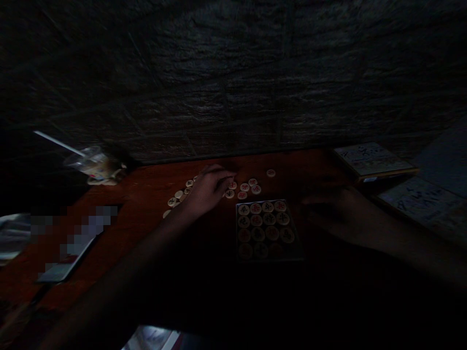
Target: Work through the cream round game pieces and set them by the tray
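In the dim light my left hand (211, 187) is over the loose round game pieces (244, 187), its fingers bent beside a red-marked piece (232, 185); whether they grip one is too dark to tell. More pale pieces (172, 201) lie left of that hand. In front of me a square box (301, 253) holds rows of round pieces with red and black characters. To the box's right hovers my right hand (328, 209), its fingers lost in shadow. One red-marked piece (270, 172) lies apart, farther back.
At the left stand a plastic cup with a straw (97, 165) and a phone-like flat object (73, 257), partly pixelated. Two flat boxes with writing (372, 158) (419, 204) are at the right. A dark tiled wall (219, 87) rises behind the reddish table (146, 182).
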Available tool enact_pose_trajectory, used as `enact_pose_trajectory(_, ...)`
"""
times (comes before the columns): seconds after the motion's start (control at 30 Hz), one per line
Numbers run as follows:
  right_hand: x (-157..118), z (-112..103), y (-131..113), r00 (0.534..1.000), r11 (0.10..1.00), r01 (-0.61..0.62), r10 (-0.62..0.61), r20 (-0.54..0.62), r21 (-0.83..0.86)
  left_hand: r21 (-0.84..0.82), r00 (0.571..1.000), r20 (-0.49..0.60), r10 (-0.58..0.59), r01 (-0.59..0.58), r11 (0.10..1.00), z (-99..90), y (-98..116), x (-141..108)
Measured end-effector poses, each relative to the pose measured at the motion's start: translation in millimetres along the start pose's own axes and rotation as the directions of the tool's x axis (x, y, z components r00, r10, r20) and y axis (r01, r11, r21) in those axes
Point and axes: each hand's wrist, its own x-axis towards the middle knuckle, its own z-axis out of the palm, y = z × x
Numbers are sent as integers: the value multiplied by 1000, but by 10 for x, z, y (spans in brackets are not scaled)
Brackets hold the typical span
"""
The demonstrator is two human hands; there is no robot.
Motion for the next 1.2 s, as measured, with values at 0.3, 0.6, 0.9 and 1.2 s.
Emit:
enact_pose_trajectory(0.3,-11,11,5,1000,1000,-7,7,3,24,162,976,177,-129,101,982,-253,82,-64)
enact_pose_trajectory(0.6,-7,1,3,1000,1000,0,0,-11,11,127,972,228,-51,22,992,-237,63,-96)
enact_pose_trajectory(0.9,-7,-18,-12,1000,1000,-2,2,0,-10,-470,972,-28,-233,193,861,-109,290,-63)
enact_pose_trajectory(1.2,29,13,-343,950,981,-97,142,-276,170,-871,925,311,-218,369,325,144,605,-220)
